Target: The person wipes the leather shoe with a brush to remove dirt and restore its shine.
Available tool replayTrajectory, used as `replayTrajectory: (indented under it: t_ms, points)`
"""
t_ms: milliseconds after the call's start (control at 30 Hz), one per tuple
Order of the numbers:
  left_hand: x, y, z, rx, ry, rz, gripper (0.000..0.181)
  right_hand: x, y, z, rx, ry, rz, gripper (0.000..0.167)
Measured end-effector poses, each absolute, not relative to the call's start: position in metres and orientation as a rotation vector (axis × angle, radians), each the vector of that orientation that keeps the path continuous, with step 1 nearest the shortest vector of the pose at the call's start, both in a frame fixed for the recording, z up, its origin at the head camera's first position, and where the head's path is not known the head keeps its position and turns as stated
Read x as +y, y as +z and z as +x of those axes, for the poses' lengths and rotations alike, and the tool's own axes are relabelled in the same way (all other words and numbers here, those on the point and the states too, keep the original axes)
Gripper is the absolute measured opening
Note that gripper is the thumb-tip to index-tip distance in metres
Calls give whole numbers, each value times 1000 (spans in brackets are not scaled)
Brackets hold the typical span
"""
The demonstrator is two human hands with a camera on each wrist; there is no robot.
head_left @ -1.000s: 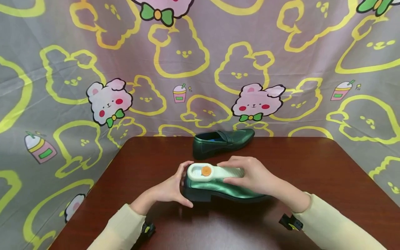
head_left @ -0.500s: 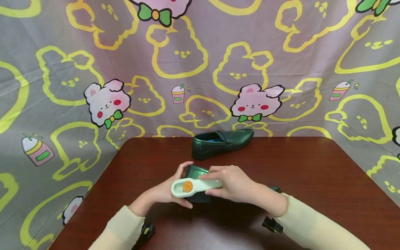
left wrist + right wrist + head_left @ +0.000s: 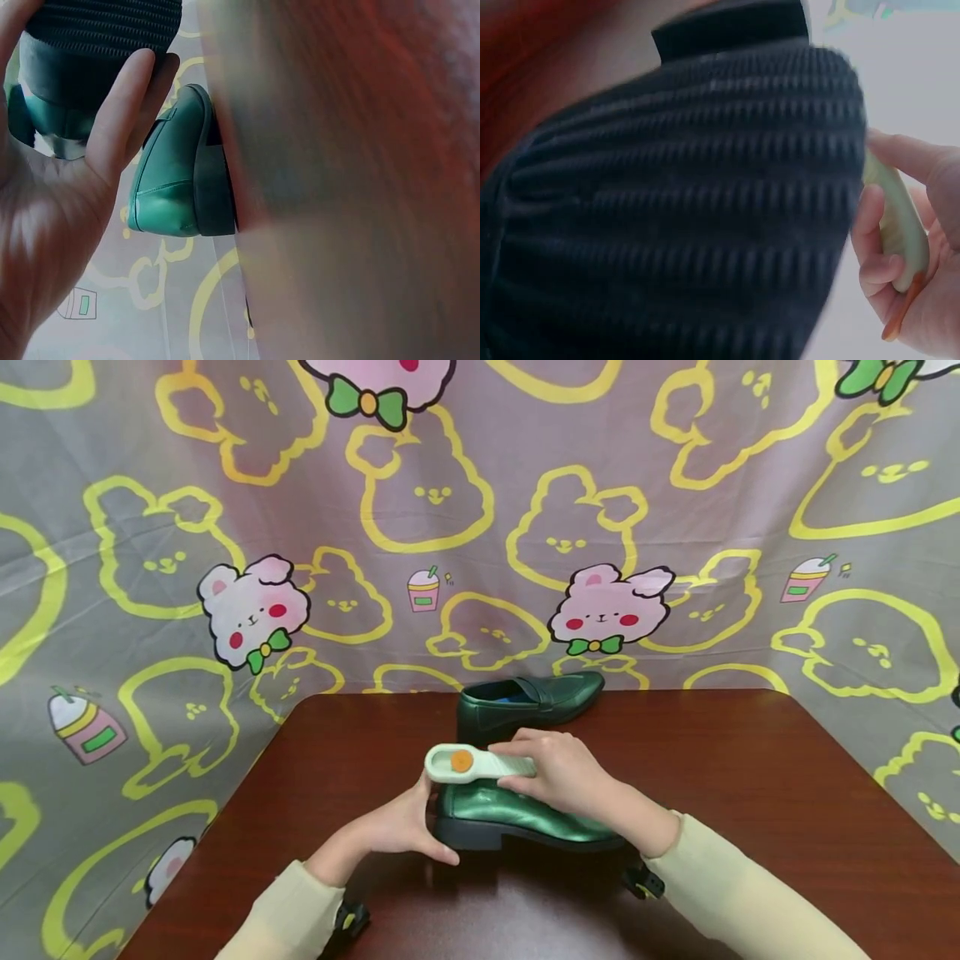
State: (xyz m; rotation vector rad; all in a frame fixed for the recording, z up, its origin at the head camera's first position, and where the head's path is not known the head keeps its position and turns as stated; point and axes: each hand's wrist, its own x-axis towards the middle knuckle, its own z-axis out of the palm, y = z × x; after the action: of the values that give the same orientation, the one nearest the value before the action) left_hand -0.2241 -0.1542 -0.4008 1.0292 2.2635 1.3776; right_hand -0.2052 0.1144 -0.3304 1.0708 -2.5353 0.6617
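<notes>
1. The left hand (image 3: 393,822) has its grip round the back of the near green shoe (image 3: 510,810), up above the surface (image 3: 352,739).
2. The right hand (image 3: 562,772)'s grip holds a pale green tool (image 3: 482,764) by that shoe's top.
3. Another green shoe (image 3: 528,700) sits farther back.

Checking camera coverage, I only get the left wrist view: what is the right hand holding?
Observer: The right hand grips a pale green tool by its handle.
Operator: Anything on top of it?
Observer: Yes, a round orange piece, at the wide end.
Operator: I see the far shoe from behind. What shows inside?
Observer: The head view shows something blue in its opening.
</notes>
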Motion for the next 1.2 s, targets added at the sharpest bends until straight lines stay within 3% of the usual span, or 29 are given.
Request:
replayTrajectory:
  t_ms: [267, 533, 633, 967, 1200]
  points:
    - [-156, -402, -223, 2238, 1383, 953, 121, 121, -330, -201, -2512, 686, 952, 42]
    - [-159, -403, -228, 2256, 1330, 1107, 120, 124, -337, -182, -2449, 714, 1357, 40]
    - [-159, -402, -228, 2284, 1307, 1107, 118, 123, -339, -183, -2468, 671, 1388, 39]
    - [-158, -402, -228, 2234, 1358, 998, 116, 136, -334, -207, -2567, 739, 966, 41]
    - [-159, -406, -231, 2230, 1350, 995, 116, 140, -334, -204, -2470, 683, 897, 43]
